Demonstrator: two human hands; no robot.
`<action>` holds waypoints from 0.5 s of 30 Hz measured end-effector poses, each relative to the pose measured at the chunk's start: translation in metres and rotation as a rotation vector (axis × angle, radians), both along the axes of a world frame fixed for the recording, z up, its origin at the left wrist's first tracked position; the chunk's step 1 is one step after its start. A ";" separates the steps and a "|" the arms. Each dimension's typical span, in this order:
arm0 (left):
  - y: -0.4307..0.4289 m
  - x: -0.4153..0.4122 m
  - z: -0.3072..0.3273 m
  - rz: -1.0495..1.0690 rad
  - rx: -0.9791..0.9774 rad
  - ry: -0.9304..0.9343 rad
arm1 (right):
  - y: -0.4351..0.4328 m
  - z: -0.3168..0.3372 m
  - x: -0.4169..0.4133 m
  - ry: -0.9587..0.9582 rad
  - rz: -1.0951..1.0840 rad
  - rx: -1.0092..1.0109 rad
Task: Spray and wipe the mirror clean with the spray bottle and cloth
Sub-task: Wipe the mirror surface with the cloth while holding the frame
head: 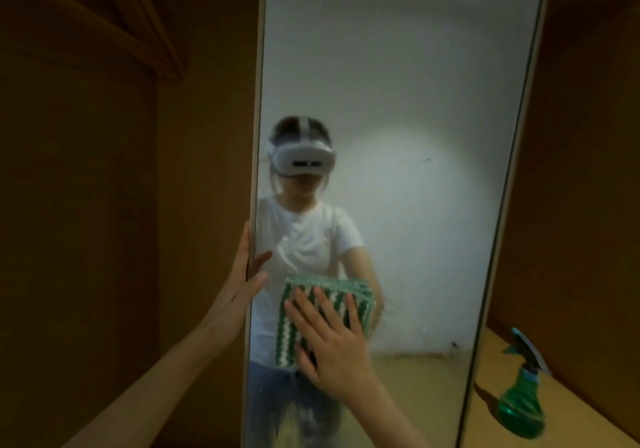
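A tall framed mirror stands upright in front of me and fills the middle of the head view. My right hand lies flat, fingers spread, pressing a folded green-and-white striped cloth against the lower left part of the glass. My left hand grips the mirror's left edge, thumb on the glass and fingers behind the frame. A green spray bottle with a blue-green trigger head stands on the wooden surface to the right of the mirror, apart from both hands.
Brown wooden panels close in on the left and right of the mirror. A light wooden shelf surface runs along the lower right under the bottle. The glass reflects a person in a white shirt and a pale wall.
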State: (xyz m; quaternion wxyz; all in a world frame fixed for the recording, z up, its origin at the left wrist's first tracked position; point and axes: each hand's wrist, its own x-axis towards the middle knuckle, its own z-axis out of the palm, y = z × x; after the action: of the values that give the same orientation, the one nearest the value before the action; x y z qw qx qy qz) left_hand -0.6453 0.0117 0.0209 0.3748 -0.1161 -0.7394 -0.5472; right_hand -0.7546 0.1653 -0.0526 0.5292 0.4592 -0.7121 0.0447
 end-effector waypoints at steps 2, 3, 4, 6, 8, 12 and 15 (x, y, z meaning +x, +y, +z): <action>0.002 0.000 -0.007 0.012 -0.005 -0.010 | 0.010 -0.026 -0.002 0.003 -0.017 0.054; 0.003 0.000 -0.011 0.017 -0.004 -0.020 | 0.016 -0.031 -0.004 0.010 -0.016 0.067; 0.006 0.002 -0.014 0.022 0.001 -0.034 | 0.021 -0.031 -0.007 0.016 -0.013 0.063; 0.009 0.003 -0.019 0.017 0.033 -0.054 | 0.029 -0.018 -0.015 0.016 -0.007 0.000; 0.007 0.001 -0.025 0.013 0.070 -0.070 | 0.037 0.009 -0.026 0.002 0.003 -0.105; 0.010 0.002 -0.027 0.011 0.083 -0.101 | 0.052 0.100 -0.045 -0.063 -0.016 -0.343; 0.009 0.002 -0.027 0.030 0.055 -0.095 | 0.049 0.173 -0.041 -0.196 -0.042 -0.595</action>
State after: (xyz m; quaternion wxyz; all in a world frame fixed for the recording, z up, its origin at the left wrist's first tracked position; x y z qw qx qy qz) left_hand -0.6430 0.0204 -0.0065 0.3505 -0.0684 -0.7427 -0.5665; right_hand -0.7955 0.2138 0.1207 0.5699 0.2627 -0.7248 0.2844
